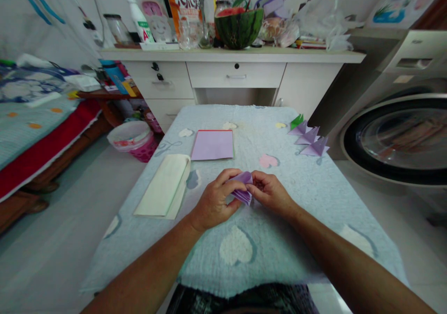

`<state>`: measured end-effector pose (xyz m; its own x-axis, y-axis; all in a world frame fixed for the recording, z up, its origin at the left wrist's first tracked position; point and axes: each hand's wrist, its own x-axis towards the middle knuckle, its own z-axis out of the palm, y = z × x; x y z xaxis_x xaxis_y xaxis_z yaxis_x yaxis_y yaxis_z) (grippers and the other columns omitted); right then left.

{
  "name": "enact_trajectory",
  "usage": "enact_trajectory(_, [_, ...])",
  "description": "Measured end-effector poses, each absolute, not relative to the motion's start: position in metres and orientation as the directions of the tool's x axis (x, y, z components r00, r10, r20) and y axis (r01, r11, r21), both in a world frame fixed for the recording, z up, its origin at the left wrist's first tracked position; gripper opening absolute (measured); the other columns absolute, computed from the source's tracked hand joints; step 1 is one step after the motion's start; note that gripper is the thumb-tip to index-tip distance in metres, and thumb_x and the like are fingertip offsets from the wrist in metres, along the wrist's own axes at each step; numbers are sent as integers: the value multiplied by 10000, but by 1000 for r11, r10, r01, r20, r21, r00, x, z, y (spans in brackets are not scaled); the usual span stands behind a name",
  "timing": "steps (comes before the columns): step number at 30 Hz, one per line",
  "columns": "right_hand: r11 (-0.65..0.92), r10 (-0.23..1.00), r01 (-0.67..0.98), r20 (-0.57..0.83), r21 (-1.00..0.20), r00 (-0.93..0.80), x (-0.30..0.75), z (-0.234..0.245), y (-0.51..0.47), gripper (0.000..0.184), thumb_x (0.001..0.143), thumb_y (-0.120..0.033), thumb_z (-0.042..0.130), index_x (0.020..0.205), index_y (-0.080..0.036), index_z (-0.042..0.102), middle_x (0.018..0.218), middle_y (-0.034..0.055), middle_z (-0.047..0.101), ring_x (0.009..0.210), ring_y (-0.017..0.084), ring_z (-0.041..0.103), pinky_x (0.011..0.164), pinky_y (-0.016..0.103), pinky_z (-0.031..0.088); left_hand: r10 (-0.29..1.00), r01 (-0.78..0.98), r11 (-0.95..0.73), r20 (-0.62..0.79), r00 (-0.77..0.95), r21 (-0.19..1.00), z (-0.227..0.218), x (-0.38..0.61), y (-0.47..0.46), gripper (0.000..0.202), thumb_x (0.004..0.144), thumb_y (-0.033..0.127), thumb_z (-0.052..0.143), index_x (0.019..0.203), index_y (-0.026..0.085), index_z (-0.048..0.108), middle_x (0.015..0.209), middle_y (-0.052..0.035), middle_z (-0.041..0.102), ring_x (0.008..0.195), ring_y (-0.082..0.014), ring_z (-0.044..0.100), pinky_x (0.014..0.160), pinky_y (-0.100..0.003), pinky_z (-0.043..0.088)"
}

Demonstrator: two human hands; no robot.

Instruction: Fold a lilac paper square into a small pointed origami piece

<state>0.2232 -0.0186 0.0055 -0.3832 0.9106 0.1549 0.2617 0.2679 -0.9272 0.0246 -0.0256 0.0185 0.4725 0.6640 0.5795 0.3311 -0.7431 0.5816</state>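
Both my hands meet over the middle of the cloth-covered table (279, 239). My left hand (214, 201) and my right hand (271, 193) pinch a small folded purple paper piece (241, 186) between their fingers, holding it just above the cloth. A stack of flat purple paper sheets (212, 145) lies a little beyond my hands. At the far right edge sit several finished folded paper shapes (309, 137), purple ones and a green one.
A cream folded sheet (165, 186) lies left of my hands. A desk with drawers (237, 74) carries a cut watermelon (239, 25) and bottles. A washing machine (398, 137) stands right, a bed (31, 123) and pink bin (134, 139) left.
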Motion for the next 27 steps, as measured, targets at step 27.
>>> enact_trajectory(27, [282, 911, 313, 151, -907, -385, 228, 18, -21, 175, 848, -298, 567, 726, -183, 517, 582, -53, 441, 519, 89, 384, 504, 225, 287, 733, 306, -664, 512, 448, 682, 16, 21, -23, 233, 730, 14, 643, 855, 206, 688, 1156, -58, 576, 1096, -179, 585, 929, -297, 475])
